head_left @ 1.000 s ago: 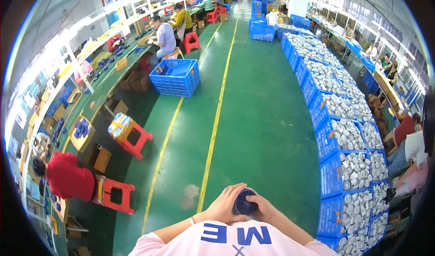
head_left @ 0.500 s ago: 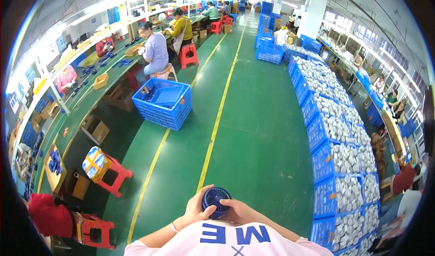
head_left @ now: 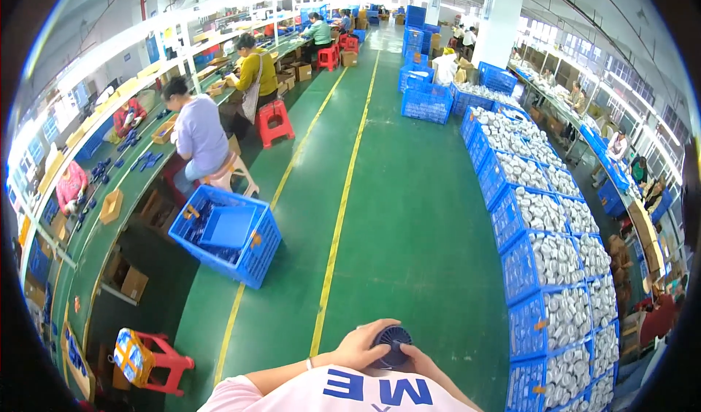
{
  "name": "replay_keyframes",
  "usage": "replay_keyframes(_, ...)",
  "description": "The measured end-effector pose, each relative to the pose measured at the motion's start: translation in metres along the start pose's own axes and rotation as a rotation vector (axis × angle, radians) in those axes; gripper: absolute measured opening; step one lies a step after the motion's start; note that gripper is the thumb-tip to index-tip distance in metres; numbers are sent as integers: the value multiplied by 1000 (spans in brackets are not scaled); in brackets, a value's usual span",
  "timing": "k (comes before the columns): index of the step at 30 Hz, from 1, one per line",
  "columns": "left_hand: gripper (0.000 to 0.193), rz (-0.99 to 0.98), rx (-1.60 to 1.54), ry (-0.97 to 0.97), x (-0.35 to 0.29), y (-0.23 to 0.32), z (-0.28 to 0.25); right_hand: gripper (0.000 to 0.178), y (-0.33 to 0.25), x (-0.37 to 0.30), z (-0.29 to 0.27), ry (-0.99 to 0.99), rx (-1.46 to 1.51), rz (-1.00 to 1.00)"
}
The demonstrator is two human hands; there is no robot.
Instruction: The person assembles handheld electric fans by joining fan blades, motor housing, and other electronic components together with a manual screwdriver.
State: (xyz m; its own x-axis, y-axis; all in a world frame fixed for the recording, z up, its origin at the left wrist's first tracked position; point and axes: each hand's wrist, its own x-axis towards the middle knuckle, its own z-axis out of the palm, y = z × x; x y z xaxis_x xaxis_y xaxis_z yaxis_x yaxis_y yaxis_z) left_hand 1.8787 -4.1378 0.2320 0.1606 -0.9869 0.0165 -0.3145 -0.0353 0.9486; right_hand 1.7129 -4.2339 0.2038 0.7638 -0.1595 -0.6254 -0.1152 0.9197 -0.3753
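Observation:
A round dark-blue small fan (head_left: pixel 395 338), its face ribbed with radial slats, is held close in front of my chest at the lower middle. My left hand (head_left: pixel 359 346) wraps around its left side, with the thumb lying over the front. On the other side my right hand (head_left: pixel 423 362) grips the rim, partly hidden by my pink shirt. Whatever lies under the fan is out of sight.
Two yellow lines run along the green floor. Ahead on the left stands a blue crate (head_left: pixel 230 240) with dark parts. Stacked blue crates (head_left: pixel 527 323) of white round parts line the right. Seated people work at a long bench (head_left: pixel 109 231), near a red stool (head_left: pixel 169 361).
The view has advanced along the aisle, so the blue crate and the stools are closer. The fan, still in both hands, has shifted right and lower in the picture.

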Motion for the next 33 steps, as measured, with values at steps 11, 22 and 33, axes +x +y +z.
replay_keyframes(11,30,-113,-485,523,204,-63,-218,56,-245,257,156,-352,-479,103)
replay_keyframes(22,33,-179,-543,269,494,-142,-406,56,-487,473,203,-172,-314,68)
replay_keyframes(33,43,-198,-829,-22,832,-199,-540,46,-752,661,174,-12,-145,-67)
